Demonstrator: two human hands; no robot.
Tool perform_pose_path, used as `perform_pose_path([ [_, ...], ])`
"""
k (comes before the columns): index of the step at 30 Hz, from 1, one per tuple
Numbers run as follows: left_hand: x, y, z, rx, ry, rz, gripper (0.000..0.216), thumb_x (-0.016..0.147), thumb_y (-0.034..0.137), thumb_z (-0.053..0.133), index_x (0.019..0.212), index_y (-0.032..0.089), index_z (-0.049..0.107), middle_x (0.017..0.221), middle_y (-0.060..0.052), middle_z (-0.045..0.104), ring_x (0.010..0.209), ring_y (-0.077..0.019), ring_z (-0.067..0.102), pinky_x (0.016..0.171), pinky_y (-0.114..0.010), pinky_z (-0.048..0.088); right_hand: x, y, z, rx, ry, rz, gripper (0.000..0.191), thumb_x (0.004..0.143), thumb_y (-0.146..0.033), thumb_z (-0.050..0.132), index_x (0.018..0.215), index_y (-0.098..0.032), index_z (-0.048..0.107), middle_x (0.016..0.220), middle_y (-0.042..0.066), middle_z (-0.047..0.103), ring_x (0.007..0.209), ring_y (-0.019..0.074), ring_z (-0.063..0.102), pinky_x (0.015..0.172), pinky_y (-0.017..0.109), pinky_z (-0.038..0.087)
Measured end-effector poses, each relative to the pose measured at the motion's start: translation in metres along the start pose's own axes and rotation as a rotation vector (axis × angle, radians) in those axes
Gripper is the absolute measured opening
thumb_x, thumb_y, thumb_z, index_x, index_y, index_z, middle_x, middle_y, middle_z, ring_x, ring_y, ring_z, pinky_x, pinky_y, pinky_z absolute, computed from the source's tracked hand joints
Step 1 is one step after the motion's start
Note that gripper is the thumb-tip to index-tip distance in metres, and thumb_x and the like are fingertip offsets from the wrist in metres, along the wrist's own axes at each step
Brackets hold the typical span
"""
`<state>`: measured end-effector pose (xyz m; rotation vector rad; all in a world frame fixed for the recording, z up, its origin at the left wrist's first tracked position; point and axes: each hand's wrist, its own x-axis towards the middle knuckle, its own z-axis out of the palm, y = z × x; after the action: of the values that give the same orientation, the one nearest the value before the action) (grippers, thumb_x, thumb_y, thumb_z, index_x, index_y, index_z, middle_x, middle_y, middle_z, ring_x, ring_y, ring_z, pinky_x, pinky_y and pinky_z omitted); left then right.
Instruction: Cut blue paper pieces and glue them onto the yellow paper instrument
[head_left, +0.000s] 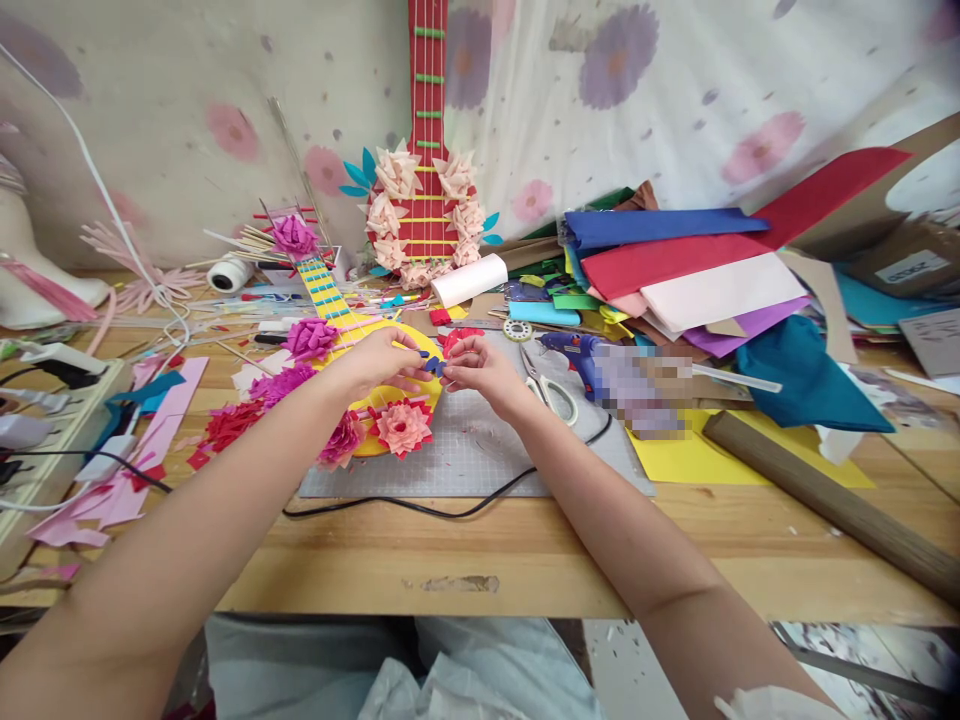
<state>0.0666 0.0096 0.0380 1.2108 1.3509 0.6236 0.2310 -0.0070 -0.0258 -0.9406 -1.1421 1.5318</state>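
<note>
Between my fingertips is a small dark blue paper piece (433, 366), pinched from both sides. My left hand (386, 362) grips its left end and my right hand (480, 372) its right end. Beneath them lies a yellow paper lute-shaped instrument (397, 345) with a blue-striped neck. Pink and magenta paper flowers sit along its edge, among them a coral flower (405, 428) close below my left hand. A red paper piece (459, 340) shows just behind my right hand. The exact shape of the blue piece is partly covered by my fingers.
A grey cutting mat (480, 470) lies under the work, crossed by a black cord (450, 514). Right of it are scissors (551, 385) and a blue glue gun (581, 360). Stacked coloured paper (705, 260) fills the right. A red flowered instrument (429, 200) stands behind; a power strip (60, 440) is left.
</note>
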Motion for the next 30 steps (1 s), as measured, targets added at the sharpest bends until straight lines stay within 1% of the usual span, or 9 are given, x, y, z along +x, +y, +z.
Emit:
perform_pose_path([
  [2, -0.001, 0.0, 0.002, 0.004, -0.014, -0.006, 0.033, 0.063, 0.025, 0.075, 0.079, 0.017, 0.048, 0.077, -0.005, 0.068, 0.071, -0.0189, 0.068, 0.055, -0.028, 0.054, -0.001, -0.001, 0.0, 0.002, -0.004, -0.005, 0.04, 0.056, -0.026, 0.076, 0.082, -0.02, 0.046, 0.063, -0.005, 0.064, 0.061, 0.0123, 0.064, 0.06, 0.027, 0.052],
  [5, -0.003, 0.001, 0.005, 0.038, -0.049, 0.019, 0.037, 0.062, 0.033, 0.076, 0.081, 0.017, 0.048, 0.077, -0.005, 0.068, 0.072, -0.0188, 0.067, 0.056, -0.028, 0.054, -0.002, -0.002, 0.001, -0.005, -0.007, -0.006, 0.039, 0.057, -0.026, 0.075, 0.082, -0.02, 0.046, 0.062, -0.005, 0.063, 0.06, 0.0118, 0.064, 0.06, 0.027, 0.051],
  [8, -0.004, 0.002, 0.006, 0.076, -0.048, 0.05, 0.041, 0.058, 0.028, 0.079, 0.081, 0.017, 0.047, 0.075, -0.005, 0.067, 0.07, -0.0184, 0.067, 0.059, -0.03, 0.054, -0.002, -0.003, 0.001, -0.01, -0.014, 0.0, 0.04, 0.057, -0.026, 0.075, 0.082, -0.02, 0.046, 0.062, -0.005, 0.064, 0.061, 0.012, 0.064, 0.061, 0.028, 0.052],
  [11, -0.005, 0.003, 0.006, 0.083, -0.029, 0.048, 0.038, 0.06, 0.023, 0.077, 0.081, 0.016, 0.047, 0.072, -0.004, 0.067, 0.068, -0.0172, 0.067, 0.061, -0.03, 0.054, -0.001, -0.003, 0.0, -0.008, -0.01, 0.006, 0.04, 0.057, -0.026, 0.076, 0.082, -0.019, 0.045, 0.062, -0.005, 0.063, 0.06, 0.0121, 0.064, 0.061, 0.029, 0.052],
  [17, -0.008, 0.008, 0.005, 0.115, 0.088, 0.037, 0.037, 0.06, 0.016, 0.076, 0.081, 0.016, 0.046, 0.07, -0.003, 0.066, 0.067, -0.0168, 0.067, 0.061, -0.03, 0.053, -0.001, -0.002, 0.0, -0.019, 0.023, 0.016, 0.039, 0.056, -0.022, 0.075, 0.08, -0.019, 0.045, 0.062, -0.005, 0.061, 0.059, 0.0119, 0.063, 0.057, 0.027, 0.052],
  [20, -0.004, 0.009, 0.0, 0.163, 0.108, 0.038, 0.036, 0.062, 0.016, 0.074, 0.083, 0.017, 0.046, 0.072, -0.004, 0.066, 0.068, -0.0173, 0.067, 0.06, -0.028, 0.052, -0.001, -0.004, 0.0, -0.037, 0.043, 0.023, 0.036, 0.057, -0.019, 0.073, 0.08, -0.019, 0.045, 0.06, -0.006, 0.06, 0.058, 0.0117, 0.063, 0.055, 0.025, 0.051],
  [23, 0.006, 0.006, -0.011, 0.361, 0.176, 0.07, 0.035, 0.062, 0.019, 0.073, 0.087, 0.017, 0.048, 0.073, -0.003, 0.067, 0.071, -0.0183, 0.067, 0.061, -0.028, 0.049, -0.001, -0.011, -0.003, -0.077, 0.065, 0.028, 0.033, 0.059, -0.017, 0.071, 0.079, -0.019, 0.045, 0.06, -0.006, 0.061, 0.057, 0.0113, 0.063, 0.053, 0.024, 0.05],
  [27, 0.02, 0.001, -0.022, 0.834, 0.341, 0.188, 0.033, 0.061, 0.027, 0.072, 0.089, 0.021, 0.055, 0.078, -0.002, 0.069, 0.08, -0.0195, 0.065, 0.068, -0.029, 0.046, -0.001, -0.022, -0.01, -0.114, 0.123, 0.034, 0.032, 0.059, -0.016, 0.07, 0.079, -0.019, 0.045, 0.062, -0.005, 0.062, 0.057, 0.011, 0.063, 0.052, 0.022, 0.049],
  [30, 0.026, -0.004, -0.024, 0.963, 0.316, 0.206, 0.028, 0.063, 0.025, 0.07, 0.089, 0.023, 0.06, 0.082, -0.002, 0.071, 0.084, -0.0215, 0.064, 0.072, -0.031, 0.045, -0.002, -0.027, -0.015, -0.125, 0.139, 0.026, 0.033, 0.058, -0.018, 0.071, 0.079, -0.02, 0.045, 0.061, -0.006, 0.062, 0.057, 0.0109, 0.063, 0.052, 0.022, 0.048],
])
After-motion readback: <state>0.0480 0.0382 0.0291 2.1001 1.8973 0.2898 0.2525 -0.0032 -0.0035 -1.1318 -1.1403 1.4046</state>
